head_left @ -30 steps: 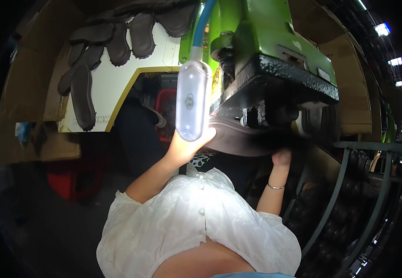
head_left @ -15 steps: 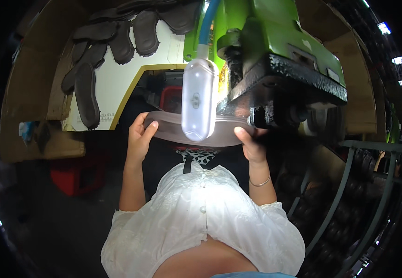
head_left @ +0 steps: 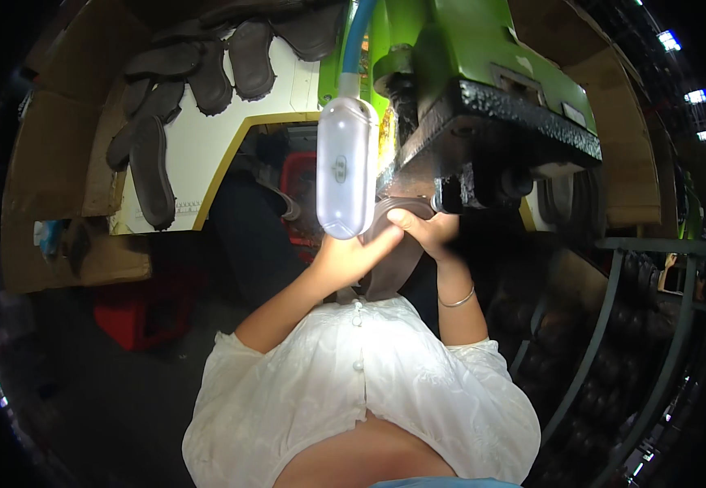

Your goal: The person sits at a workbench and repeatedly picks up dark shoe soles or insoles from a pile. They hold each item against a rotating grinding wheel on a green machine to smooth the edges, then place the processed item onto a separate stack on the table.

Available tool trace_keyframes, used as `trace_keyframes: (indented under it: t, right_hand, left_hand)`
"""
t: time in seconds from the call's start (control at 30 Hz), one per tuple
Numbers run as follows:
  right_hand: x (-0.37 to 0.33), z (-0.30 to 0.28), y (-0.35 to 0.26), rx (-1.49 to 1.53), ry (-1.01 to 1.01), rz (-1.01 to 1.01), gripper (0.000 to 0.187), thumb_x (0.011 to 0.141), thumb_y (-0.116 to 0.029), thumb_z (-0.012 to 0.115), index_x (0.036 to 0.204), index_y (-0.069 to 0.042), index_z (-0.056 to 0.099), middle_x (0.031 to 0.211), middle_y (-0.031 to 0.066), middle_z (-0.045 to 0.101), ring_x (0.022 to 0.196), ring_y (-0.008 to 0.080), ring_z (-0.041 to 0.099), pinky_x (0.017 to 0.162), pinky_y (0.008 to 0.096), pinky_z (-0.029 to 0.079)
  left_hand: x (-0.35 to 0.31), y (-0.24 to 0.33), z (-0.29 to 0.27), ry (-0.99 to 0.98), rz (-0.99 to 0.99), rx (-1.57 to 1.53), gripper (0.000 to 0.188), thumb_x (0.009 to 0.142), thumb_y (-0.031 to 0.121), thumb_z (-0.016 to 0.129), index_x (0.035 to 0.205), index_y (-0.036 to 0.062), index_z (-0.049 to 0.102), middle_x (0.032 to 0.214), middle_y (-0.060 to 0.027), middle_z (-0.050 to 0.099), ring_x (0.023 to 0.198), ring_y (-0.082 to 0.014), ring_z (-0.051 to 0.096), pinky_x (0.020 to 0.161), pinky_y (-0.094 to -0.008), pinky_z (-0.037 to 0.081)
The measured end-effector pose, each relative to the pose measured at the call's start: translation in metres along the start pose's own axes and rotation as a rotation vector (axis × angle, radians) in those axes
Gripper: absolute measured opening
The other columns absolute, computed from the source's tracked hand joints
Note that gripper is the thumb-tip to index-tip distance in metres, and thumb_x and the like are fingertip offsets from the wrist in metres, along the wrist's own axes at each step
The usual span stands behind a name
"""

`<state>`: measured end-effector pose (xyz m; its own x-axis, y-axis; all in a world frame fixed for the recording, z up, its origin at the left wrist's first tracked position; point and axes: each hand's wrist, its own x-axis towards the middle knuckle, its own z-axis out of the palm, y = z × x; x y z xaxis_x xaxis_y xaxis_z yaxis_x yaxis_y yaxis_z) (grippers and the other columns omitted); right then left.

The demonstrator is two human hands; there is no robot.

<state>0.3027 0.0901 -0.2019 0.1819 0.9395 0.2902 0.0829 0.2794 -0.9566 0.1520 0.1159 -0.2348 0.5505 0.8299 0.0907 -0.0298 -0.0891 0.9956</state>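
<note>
A brown shoe sole [head_left: 400, 264] stands lengthwise in front of me, its far end at the green machine's black head [head_left: 491, 175] and its near end close to my shirt. My left hand [head_left: 357, 256] is closed on the sole's left side, partly hidden behind the hanging lamp [head_left: 345, 175]. My right hand [head_left: 434, 234] grips the sole's far right part, thumb on top, just below the machine. Shadow and the machine hide some right fingers. Whether the sole touches the machine I cannot tell.
Several brown soles [head_left: 151, 171] with rough edges lie on the white tabletop [head_left: 198, 150] at left. A red basket [head_left: 296, 175] sits below the table's cutout, and a red stool [head_left: 141, 313] stands lower left. Cardboard walls [head_left: 52, 154] flank the table. A metal rack [head_left: 605, 325] stands at right.
The sole has turned from lying crosswise to pointing away from me. My left hand has moved right, next to my right hand. The right hand has shifted slightly up and left.
</note>
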Motion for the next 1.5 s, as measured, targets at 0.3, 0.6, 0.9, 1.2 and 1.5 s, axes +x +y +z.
trace_keyframes:
  t: [0.3, 0.6, 0.9, 1.2, 1.5]
  right_hand:
    - [-0.098, -0.047, 0.054, 0.129, -0.443, 0.611, 0.055, 0.068, -0.008, 0.073, 0.117, 0.003, 0.049, 0.111, 0.0094, 0.056, 0.101, 0.0153, 0.052, 0.089, 0.0295, 0.040]
    - [-0.076, -0.105, 0.036, 0.458, 0.305, 0.347, 0.032, 0.066, -0.004, 0.066, 0.095, 0.004, 0.057, 0.085, 0.0085, 0.063, 0.072, 0.0132, 0.059, 0.070, 0.0235, 0.047]
    - [-0.015, -0.031, 0.004, 0.252, 0.096, 0.090, 0.025, 0.066, 0.002, 0.067, 0.090, 0.004, 0.061, 0.086, 0.0063, 0.063, 0.077, 0.0112, 0.058, 0.073, 0.0232, 0.045]
    - [-0.006, 0.014, -0.007, 0.173, 0.033, 0.136, 0.028, 0.066, 0.001, 0.073, 0.091, 0.001, 0.060, 0.086, 0.0049, 0.063, 0.079, 0.0110, 0.059, 0.073, 0.0245, 0.048]
    - [0.000, 0.001, -0.015, 0.032, -0.175, 0.355, 0.030, 0.068, -0.016, 0.075, 0.090, 0.001, 0.064, 0.082, 0.0053, 0.065, 0.074, 0.0105, 0.058, 0.071, 0.0250, 0.047]
  left_hand:
    - [0.000, -0.001, 0.002, 0.042, -0.080, -0.135, 0.021, 0.084, 0.009, 0.059, 0.103, -0.0007, 0.059, 0.089, -0.0043, 0.062, 0.079, -0.0085, 0.055, 0.072, -0.0249, 0.046]
    - [-0.019, 0.007, -0.025, 0.000, -0.131, -0.177, 0.029, 0.084, 0.006, 0.055, 0.111, -0.0016, 0.051, 0.100, -0.0083, 0.057, 0.093, -0.0129, 0.052, 0.083, -0.0271, 0.042]
    - [-0.047, -0.012, -0.085, 0.104, -0.246, -0.374, 0.035, 0.082, 0.008, 0.052, 0.114, -0.0052, 0.045, 0.095, -0.0102, 0.058, 0.084, -0.0126, 0.057, 0.071, -0.0258, 0.050]
    - [-0.052, -0.026, -0.102, -0.247, -0.561, 0.011, 0.033, 0.077, 0.007, 0.059, 0.107, -0.0042, 0.055, 0.098, -0.0074, 0.060, 0.089, -0.0106, 0.055, 0.080, -0.0271, 0.045]
    - [-0.043, -0.043, 0.016, -0.784, -0.193, 0.005, 0.042, 0.073, 0.019, 0.067, 0.108, -0.0006, 0.055, 0.103, -0.0151, 0.059, 0.096, -0.0232, 0.057, 0.083, -0.0324, 0.044]
